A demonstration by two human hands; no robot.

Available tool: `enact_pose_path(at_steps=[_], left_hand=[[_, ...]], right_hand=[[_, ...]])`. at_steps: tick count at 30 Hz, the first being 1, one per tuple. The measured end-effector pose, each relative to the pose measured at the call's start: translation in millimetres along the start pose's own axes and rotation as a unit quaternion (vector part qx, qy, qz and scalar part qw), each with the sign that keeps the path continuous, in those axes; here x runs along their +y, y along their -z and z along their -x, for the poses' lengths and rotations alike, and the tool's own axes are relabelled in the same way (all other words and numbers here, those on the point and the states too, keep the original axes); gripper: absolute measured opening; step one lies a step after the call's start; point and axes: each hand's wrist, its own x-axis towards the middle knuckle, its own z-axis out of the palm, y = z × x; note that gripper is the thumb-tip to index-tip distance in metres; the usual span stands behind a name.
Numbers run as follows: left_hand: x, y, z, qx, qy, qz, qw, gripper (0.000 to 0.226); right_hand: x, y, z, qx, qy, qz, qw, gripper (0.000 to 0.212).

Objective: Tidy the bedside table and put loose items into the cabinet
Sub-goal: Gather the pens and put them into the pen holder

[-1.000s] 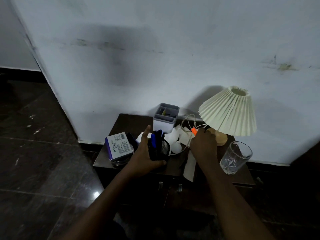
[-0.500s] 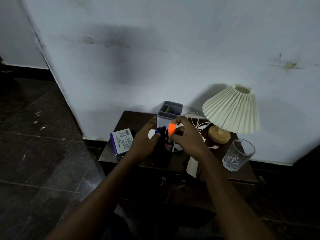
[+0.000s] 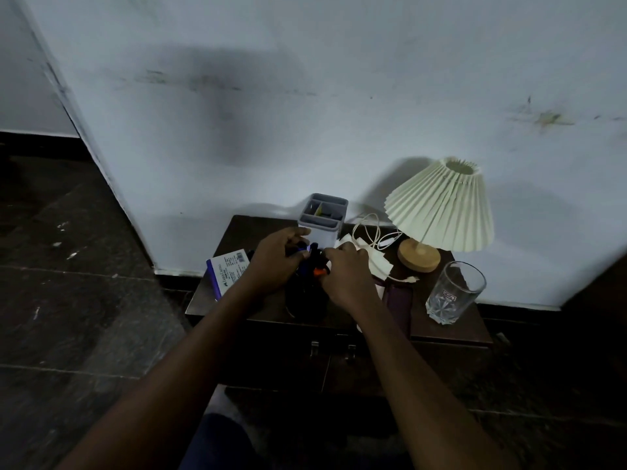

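Note:
A dark mesh pen cup [image 3: 307, 300] stands near the front of the dark wooden bedside table [image 3: 448, 330], with blue pens sticking out. My left hand [image 3: 274, 262] curls round the cup's left side and rim. My right hand [image 3: 346, 273] pinches an orange marker [image 3: 318, 272] whose tip sits down among the pens in the cup. The cabinet doors [image 3: 332, 368] below the table top are closed.
A white-and-blue box [image 3: 226, 271] lies at the table's left. A grey divided organiser [image 3: 323, 215] stands at the back. White papers [image 3: 373, 259], a cable, a pleated lamp [image 3: 441, 208] and a drinking glass [image 3: 453, 293] fill the right side. A wall rises behind.
My right hand carried the orange marker from the lamp's side leftward to the pen cup and lowered it among the pens. My left hand stayed on the cup.

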Motion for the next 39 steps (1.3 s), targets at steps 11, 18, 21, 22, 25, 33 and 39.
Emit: enact_pose_path(at_steps=[11, 18, 21, 22, 25, 33, 39], left_hand=[[-2, -1, -1, -0.002, 0.01, 0.036, 0.999, 0.053], [-13, 5, 10, -0.063, 0.055, 0.059, 0.995, 0.083], [-17, 8, 18, -0.152, 0.067, 0.04, 0.985, 0.123], [-19, 7, 21, -0.176, 0.063, 0.027, 0.982, 0.13], [-22, 1, 28, -0.203, 0.055, 0.019, 0.977, 0.136], [-27, -18, 36, -0.144, 0.022, 0.088, 0.985, 0.139], [-32, -16, 35, -0.133, 0.016, 0.091, 0.987, 0.138]], right_hand=[[-3, 33, -14, -0.007, 0.03, -0.021, 0.999, 0.02], [30, 78, -11, 0.059, -0.045, -0.201, 0.977, 0.013], [39, 84, -6, 0.074, -0.054, -0.234, 0.968, 0.02], [42, 83, -5, 0.073, -0.054, -0.247, 0.965, 0.024], [47, 72, -1, 0.06, -0.057, -0.26, 0.962, 0.019], [54, 22, 12, -0.109, 0.033, 0.161, 0.98, 0.024], [53, -11, 16, -0.12, 0.068, 0.301, 0.943, 0.024]])
